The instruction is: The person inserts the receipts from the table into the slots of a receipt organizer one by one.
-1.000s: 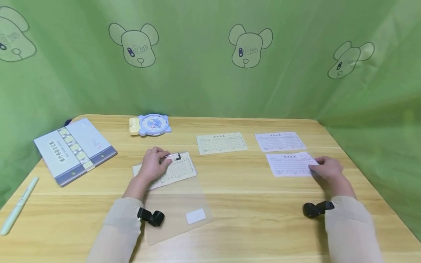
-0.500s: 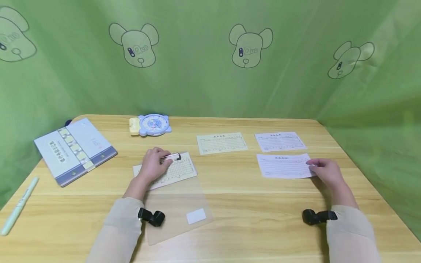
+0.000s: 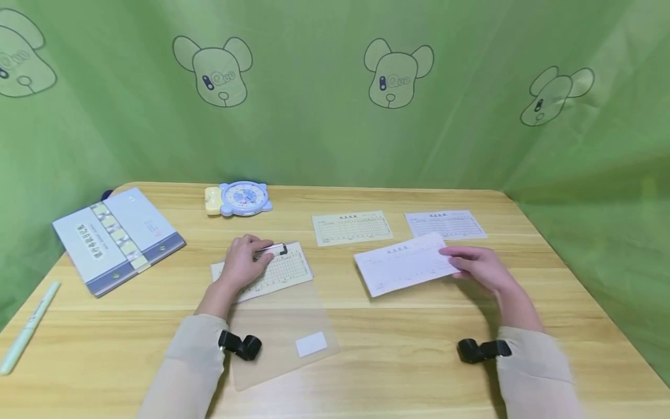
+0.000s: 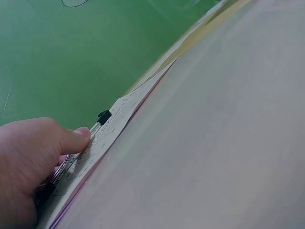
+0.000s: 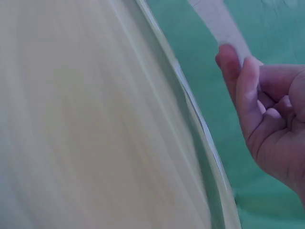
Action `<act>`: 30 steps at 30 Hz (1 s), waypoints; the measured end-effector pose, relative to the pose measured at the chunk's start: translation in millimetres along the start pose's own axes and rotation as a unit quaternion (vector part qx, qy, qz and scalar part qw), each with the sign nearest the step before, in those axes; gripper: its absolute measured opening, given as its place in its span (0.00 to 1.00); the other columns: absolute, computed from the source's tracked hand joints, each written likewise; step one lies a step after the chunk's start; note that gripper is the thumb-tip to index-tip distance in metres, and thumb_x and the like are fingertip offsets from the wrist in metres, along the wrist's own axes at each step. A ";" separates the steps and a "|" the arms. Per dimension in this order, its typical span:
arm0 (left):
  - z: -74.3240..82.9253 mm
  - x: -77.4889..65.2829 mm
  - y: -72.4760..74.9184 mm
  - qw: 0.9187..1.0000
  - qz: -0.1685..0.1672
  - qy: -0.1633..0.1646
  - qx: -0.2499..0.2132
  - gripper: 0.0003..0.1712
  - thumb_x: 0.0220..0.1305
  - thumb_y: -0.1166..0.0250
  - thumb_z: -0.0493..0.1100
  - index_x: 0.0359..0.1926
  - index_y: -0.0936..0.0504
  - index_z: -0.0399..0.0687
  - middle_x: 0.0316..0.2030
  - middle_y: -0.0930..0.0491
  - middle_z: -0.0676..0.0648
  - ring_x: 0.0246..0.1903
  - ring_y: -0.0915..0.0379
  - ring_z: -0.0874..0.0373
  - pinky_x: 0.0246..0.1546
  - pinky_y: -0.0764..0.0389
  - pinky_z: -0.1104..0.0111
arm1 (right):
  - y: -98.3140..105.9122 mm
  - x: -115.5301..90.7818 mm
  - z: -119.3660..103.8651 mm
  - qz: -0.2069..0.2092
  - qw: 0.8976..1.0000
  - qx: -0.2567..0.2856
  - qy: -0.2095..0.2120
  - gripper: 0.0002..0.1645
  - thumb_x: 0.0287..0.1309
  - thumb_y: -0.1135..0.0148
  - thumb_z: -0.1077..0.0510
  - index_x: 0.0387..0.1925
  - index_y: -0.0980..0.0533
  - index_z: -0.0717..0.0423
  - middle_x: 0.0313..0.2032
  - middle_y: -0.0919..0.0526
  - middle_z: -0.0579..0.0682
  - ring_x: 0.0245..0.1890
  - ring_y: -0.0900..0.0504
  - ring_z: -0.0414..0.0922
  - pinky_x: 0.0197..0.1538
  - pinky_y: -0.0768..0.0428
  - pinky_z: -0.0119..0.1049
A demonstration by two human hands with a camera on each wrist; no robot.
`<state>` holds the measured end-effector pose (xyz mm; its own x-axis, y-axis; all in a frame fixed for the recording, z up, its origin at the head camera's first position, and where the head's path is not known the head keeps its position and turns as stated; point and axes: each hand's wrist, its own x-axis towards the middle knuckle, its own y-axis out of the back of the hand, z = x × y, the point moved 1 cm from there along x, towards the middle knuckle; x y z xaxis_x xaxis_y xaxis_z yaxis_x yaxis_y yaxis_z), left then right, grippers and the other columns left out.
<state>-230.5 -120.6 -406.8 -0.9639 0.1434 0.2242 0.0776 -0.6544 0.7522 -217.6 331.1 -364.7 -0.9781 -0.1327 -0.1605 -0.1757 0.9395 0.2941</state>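
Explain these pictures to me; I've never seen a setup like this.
No robot is here: a person works with a bare left hand and right hand. The wide picture comes from a camera on the head, looking forward and down. The two tilted pictures come from the black cameras on the wrists.

The left hand grips the clip of a clear board, with a form under the clip. The right hand pinches a slip by its right edge, above the wooden table.

Farther back lie a yellowish sheet and a pale sheet. Toward the left are a blue dial, a notebook and a pen. Behind hangs a green curtain.
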 end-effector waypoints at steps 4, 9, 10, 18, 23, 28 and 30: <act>-0.2 -0.1 0.2 1.000 0.001 0.001 0.002 0.18 0.55 0.41 0.43 0.48 0.24 0.44 0.41 0.31 0.41 0.42 0.41 0.48 0.41 0.40 0.57 | -37.5 12.4 -14.1 -0.059 0.997 0.040 0.027 0.22 0.51 0.45 0.68 0.50 0.33 0.69 0.48 0.30 0.50 0.30 0.24 0.39 0.36 0.25 0.34; 0.0 0.4 -0.3 1.000 0.005 -0.002 0.008 0.18 0.55 0.41 0.43 0.47 0.23 0.44 0.40 0.30 0.42 0.41 0.41 0.48 0.41 0.40 0.58 | -84.6 24.3 -29.1 -0.118 0.991 0.048 0.038 0.23 0.50 0.47 0.71 0.51 0.35 0.72 0.55 0.38 0.62 0.34 0.25 0.43 0.40 0.27 0.39; -0.1 0.5 -0.4 1.000 0.005 -0.002 0.010 0.18 0.55 0.41 0.43 0.47 0.23 0.44 0.40 0.30 0.42 0.40 0.40 0.48 0.41 0.40 0.58 | -93.1 26.3 -31.2 -0.127 0.990 0.046 0.038 0.23 0.50 0.48 0.72 0.50 0.34 0.72 0.55 0.38 0.63 0.35 0.25 0.45 0.41 0.27 0.40; 1.1 0.1 -0.1 1.000 0.000 0.013 0.008 0.17 0.55 0.41 0.44 0.47 0.23 0.45 0.40 0.30 0.43 0.42 0.41 0.49 0.42 0.40 0.58 | -141.6 36.9 -35.0 -0.156 0.987 0.024 0.040 0.17 0.48 0.50 0.75 0.44 0.29 0.72 0.41 0.27 0.62 0.36 0.24 0.49 0.39 0.26 0.40; 2.1 0.2 0.2 1.000 -0.008 0.020 0.006 0.18 0.55 0.41 0.44 0.48 0.23 0.45 0.41 0.31 0.43 0.42 0.41 0.49 0.42 0.40 0.58 | -158.4 36.5 -32.9 -0.156 0.987 0.022 0.034 0.14 0.49 0.49 0.75 0.40 0.28 0.74 0.39 0.25 0.61 0.32 0.22 0.48 0.36 0.25 0.38; 2.8 0.1 1.0 1.000 -0.009 0.015 0.018 0.19 0.55 0.41 0.44 0.48 0.24 0.44 0.42 0.31 0.42 0.43 0.41 0.48 0.43 0.40 0.57 | -169.6 33.7 -34.3 -0.167 0.985 0.036 0.015 0.16 0.49 0.49 0.75 0.43 0.29 0.73 0.35 0.24 0.62 0.28 0.21 0.50 0.35 0.24 0.39; 3.4 0.1 0.9 1.000 -0.008 0.011 0.021 0.20 0.54 0.41 0.45 0.48 0.24 0.44 0.42 0.31 0.42 0.43 0.41 0.48 0.42 0.40 0.57 | -172.8 33.0 -35.3 -0.171 0.984 0.040 0.006 0.17 0.49 0.49 0.75 0.44 0.29 0.73 0.33 0.24 0.62 0.27 0.21 0.50 0.35 0.24 0.39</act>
<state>-229.6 -118.6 -404.0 -0.9703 0.1381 0.1987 0.0718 -0.6199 0.7814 -223.5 153.2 -387.5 -0.8644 -0.4489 -0.2266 -0.4864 0.8607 0.1503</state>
